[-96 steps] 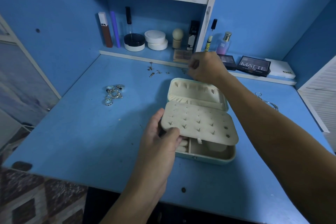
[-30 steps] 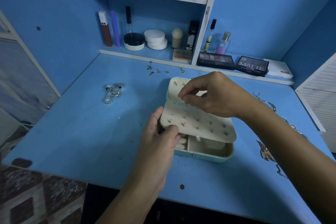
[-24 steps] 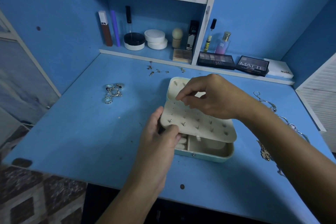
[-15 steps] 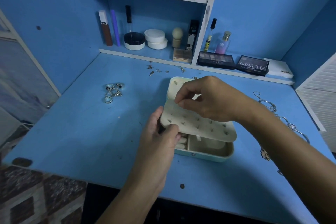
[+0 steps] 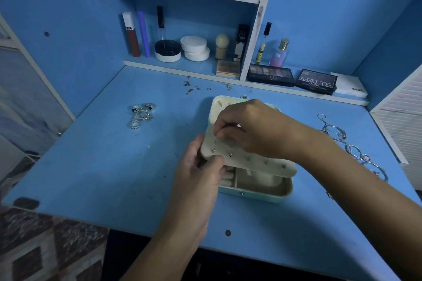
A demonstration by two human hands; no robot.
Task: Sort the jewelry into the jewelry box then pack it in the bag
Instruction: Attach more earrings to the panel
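1. Head view, counts: one jewelry box lies open in the middle of the blue desk, with one cream earring panel raised over its compartments. About five earrings show as studs along the panel's near edge. A cluster of rings, roughly five or six, lies on the desk to the left, well apart from the box. A scatter of small loose earrings lies near the back ledge; their number is hard to tell. One tangle of silver chains lies to the right.
2. On the shelf at the back stand two eyeshadow palettes, one perfume bottle and several jars and tubes.
3. Hands: the left hand grips the near left corner of the panel, thumb on top, fingers curled beneath. The right hand reaches across from the right, knuckles up, its thumb and forefinger pinched together just above the panel's left part.
4. Hidden: what the right fingertips pinch is too small to make out. The right hand covers most of the panel and the lid. The bag is not seen.
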